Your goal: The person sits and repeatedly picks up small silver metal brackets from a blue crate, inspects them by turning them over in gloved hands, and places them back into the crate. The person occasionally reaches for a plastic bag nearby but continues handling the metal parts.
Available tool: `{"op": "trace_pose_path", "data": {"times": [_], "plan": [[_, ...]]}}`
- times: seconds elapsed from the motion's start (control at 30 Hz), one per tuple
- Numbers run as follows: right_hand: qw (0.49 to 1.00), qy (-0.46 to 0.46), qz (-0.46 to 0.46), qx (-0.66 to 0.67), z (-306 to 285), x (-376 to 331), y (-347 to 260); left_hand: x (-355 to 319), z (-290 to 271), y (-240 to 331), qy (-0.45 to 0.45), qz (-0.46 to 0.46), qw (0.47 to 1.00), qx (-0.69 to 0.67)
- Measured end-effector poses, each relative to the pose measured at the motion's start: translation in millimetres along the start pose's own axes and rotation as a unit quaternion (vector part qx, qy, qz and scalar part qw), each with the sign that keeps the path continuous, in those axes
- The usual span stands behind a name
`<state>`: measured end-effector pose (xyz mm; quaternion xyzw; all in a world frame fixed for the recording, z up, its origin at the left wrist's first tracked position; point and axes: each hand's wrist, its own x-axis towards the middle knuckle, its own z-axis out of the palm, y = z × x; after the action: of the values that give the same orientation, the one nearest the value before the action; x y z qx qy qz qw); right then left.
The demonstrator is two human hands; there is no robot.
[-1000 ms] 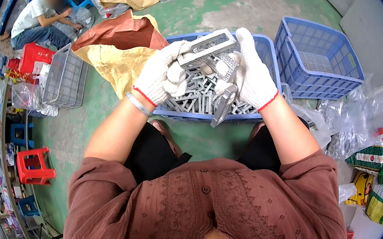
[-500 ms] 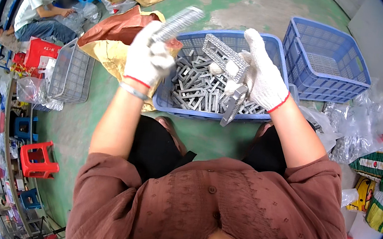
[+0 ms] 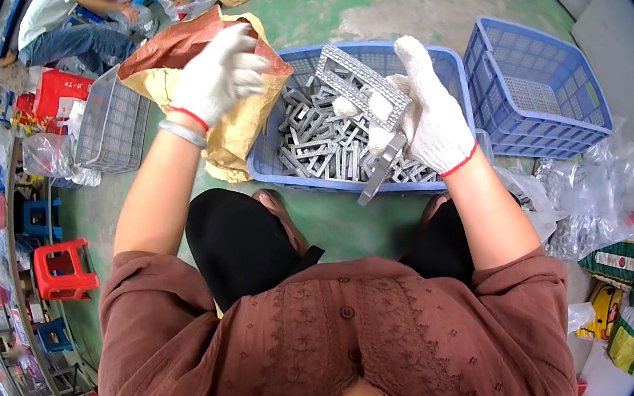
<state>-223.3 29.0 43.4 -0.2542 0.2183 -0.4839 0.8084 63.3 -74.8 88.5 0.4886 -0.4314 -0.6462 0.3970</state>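
My left hand [image 3: 219,77], in a white knit glove, is over the mouth of a brown paper sack [image 3: 232,141] with its fingers apart and nothing visible in them. In my right hand [image 3: 434,117], also gloved in white, is a grey textured rectangular frame [image 3: 361,83], held above a blue plastic crate [image 3: 319,185]. A second grey piece [image 3: 378,176] hangs below that hand, tilted over the crate's near rim; whether the fingers grip it separately is hidden. Many similar small grey frames [image 3: 333,139] lie heaped in the crate.
Stacked blue crates [image 3: 525,130] stand at the right, beside clear plastic bags [image 3: 580,202]. A grey crate [image 3: 112,129] stands to the left, with a red stool [image 3: 65,270] nearer me. Another person [image 3: 75,18] sits at the far left. My knees flank the crate's near side.
My left hand has moved left from the crate's edge to above the sack, and the grey piece it held is gone from its fingers. The right hand keeps its frame nearly in place.
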Motion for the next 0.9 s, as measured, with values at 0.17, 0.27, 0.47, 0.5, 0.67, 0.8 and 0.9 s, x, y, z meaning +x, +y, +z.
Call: {"op": "trace_pose_path", "data": {"times": [0.17,0.27,0.47,0.5,0.67,0.8,0.9], "plan": [[0.989,-0.005,-0.015,-0.148,12.4,-7.9,3.8,-34.6,57.5,-17.2,-0.087,-0.066,0.988,0.111],[0.96,-0.047,-0.009,-0.276,9.9,-13.1,-0.5,-40.8,73.7,-21.9,-0.153,-0.037,0.986,0.046],[0.942,0.082,-0.119,-0.303,16.5,-4.6,-3.1,-24.8,47.1,-24.7,-0.306,-0.038,0.945,-0.112],[0.951,0.089,-0.157,-0.252,15.9,-1.4,-1.4,-27.3,47.4,-25.7,-0.272,-0.008,0.954,-0.123],[0.965,0.059,-0.083,-0.24,14.0,-10.7,-15.2,-48.5,53.2,-29.1,-0.197,0.111,0.971,-0.082],[0.963,0.055,-0.097,-0.247,10.4,-10.0,-9.9,-59.6,58.0,-37.7,-0.17,0.154,0.972,-0.06],[0.97,0.022,-0.118,-0.212,8.6,-9.4,-7.7,-60.7,54.9,-43.5,-0.155,0.181,0.97,-0.039]]}}
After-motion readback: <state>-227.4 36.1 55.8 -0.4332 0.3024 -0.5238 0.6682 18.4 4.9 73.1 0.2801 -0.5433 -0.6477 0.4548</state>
